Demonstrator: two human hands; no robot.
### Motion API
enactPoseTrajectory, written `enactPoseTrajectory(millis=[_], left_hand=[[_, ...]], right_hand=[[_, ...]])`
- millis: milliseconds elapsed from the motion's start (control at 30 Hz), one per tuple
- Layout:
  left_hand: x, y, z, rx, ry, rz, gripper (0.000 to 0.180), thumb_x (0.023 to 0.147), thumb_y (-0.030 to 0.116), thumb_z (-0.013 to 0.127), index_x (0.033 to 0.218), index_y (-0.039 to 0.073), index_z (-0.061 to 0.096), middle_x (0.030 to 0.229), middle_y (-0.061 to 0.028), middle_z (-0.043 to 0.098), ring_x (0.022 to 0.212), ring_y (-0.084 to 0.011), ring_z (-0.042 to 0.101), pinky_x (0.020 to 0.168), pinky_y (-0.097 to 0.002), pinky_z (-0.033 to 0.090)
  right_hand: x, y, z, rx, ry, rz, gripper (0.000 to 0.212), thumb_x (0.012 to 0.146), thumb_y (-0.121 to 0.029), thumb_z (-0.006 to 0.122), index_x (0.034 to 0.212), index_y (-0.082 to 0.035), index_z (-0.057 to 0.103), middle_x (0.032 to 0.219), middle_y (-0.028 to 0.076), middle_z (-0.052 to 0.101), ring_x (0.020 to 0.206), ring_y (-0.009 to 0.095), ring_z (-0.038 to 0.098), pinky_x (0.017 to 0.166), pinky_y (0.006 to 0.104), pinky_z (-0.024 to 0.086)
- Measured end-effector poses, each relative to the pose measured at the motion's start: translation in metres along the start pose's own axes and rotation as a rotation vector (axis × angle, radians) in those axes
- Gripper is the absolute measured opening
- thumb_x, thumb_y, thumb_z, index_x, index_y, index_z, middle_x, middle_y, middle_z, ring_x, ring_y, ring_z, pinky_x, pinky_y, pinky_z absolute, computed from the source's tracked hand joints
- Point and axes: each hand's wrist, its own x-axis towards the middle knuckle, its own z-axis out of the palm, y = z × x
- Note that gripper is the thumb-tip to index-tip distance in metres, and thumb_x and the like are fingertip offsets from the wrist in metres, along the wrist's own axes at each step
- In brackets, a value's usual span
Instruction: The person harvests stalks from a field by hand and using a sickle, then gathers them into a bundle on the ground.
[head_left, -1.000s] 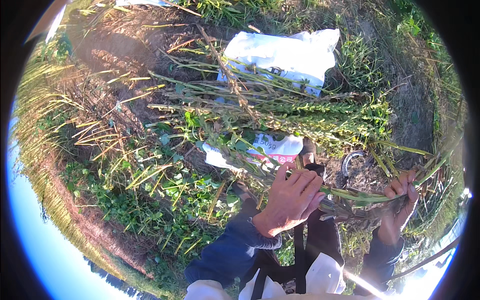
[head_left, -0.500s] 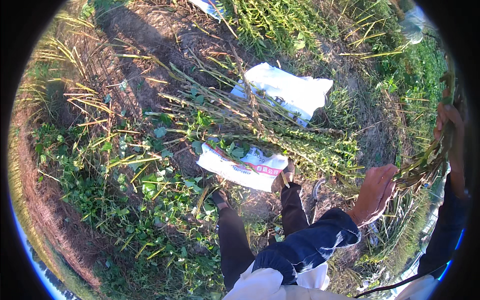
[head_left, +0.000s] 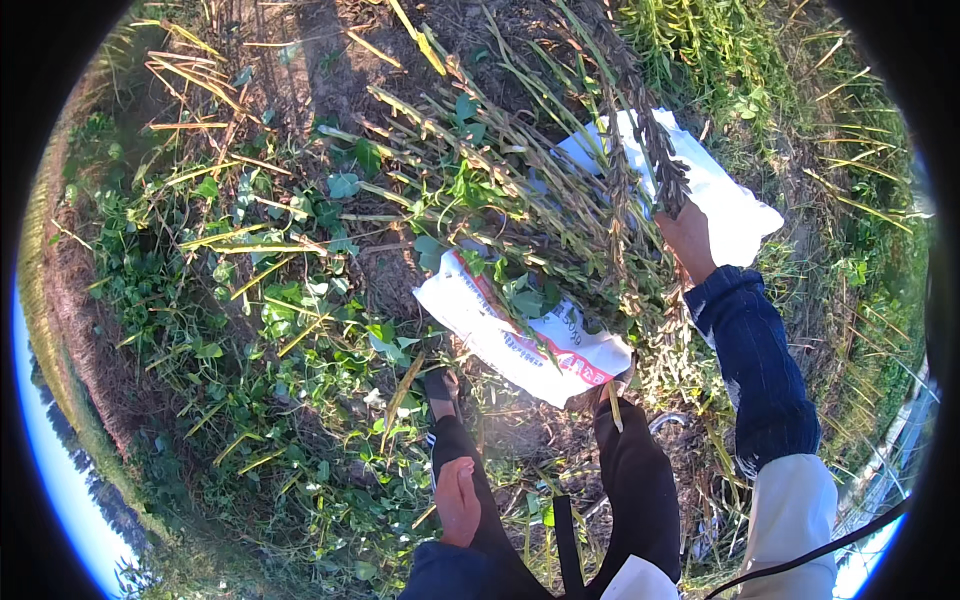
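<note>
Over the pile of cut stalks (head_left: 560, 200), my right hand (head_left: 688, 240) is closed round the pod-covered end of brown stalks (head_left: 655, 150) that look like sesame. These stalks run up and away from the fingers, across the pile. My left hand (head_left: 458, 500) hangs low by my left leg, its fingers held together and fairly straight, with nothing visible in it. Under the pile are two sacks: a white sack (head_left: 735, 205) by my right hand, and a white printed sack (head_left: 500, 345) with a red band in front of my feet.
Green leafy vines (head_left: 300, 430) and cut stubble (head_left: 225, 245) cover the ground to the left. A curved metal blade (head_left: 668, 420), perhaps a sickle, lies beside my right foot. Standing green plants (head_left: 690, 45) grow at the far right. A dark cord (head_left: 810, 550) crosses near my right sleeve.
Both hands were at the far right around a bunch of stalks. My right hand is now over the pile with stalks in it; my left has come away to my left leg. The view has shifted.
</note>
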Motion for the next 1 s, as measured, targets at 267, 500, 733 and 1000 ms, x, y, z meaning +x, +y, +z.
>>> enactPoseTrajectory(millis=[267,500,733,1000], left_hand=[[-0.016,-0.003,0.005,-0.139,0.098,-0.217,0.023,0.094,0.009,0.04,0.095,-0.004,0.059,0.087,-0.0127,0.06,0.077,-0.0204,0.06,0.068,-0.0289,0.048],[0.014,0.004,0.023,-0.277,0.029,-0.211,0.021,0.094,0.008,0.041,0.097,-0.004,0.058,0.087,-0.0127,0.06,0.077,-0.0192,0.059,0.07,-0.0276,0.047],[0.053,0.038,0.043,-0.362,-0.085,-0.083,0.025,0.098,0.014,0.04,0.101,-0.004,0.056,0.088,-0.0095,0.061,0.08,-0.0135,0.058,0.073,-0.0256,0.046],[0.109,0.106,0.077,-0.445,-0.148,-0.004,0.023,0.097,0.013,0.042,0.104,-0.003,0.057,0.096,-0.0097,0.059,0.085,-0.0149,0.058,0.076,-0.0272,0.046]], right_hand=[[0.026,0.044,0.113,0.449,-0.11,0.085,0.032,0.067,-0.022,0.077,0.082,0.004,0.063,0.073,0.012,0.064,0.067,0.024,0.06,0.064,0.036,0.046],[0.002,0.023,0.058,0.526,-0.323,0.292,0.025,0.069,-0.011,0.076,0.086,0.004,0.065,0.072,0.006,0.063,0.056,0.014,0.053,0.052,0.0293,0.041],[-0.071,-0.043,-0.05,0.1,-0.344,0.111,0.028,0.069,-0.014,0.073,0.089,0.003,0.064,0.066,0.01,0.062,0.059,0.014,0.056,0.056,0.0325,0.045],[-0.136,-0.078,0.019,-0.305,-0.317,-0.15,0.045,0.071,-0.021,0.068,0.109,0.001,0.056,0.083,0.016,0.062,0.07,0.035,0.062,0.061,0.0429,0.049]])
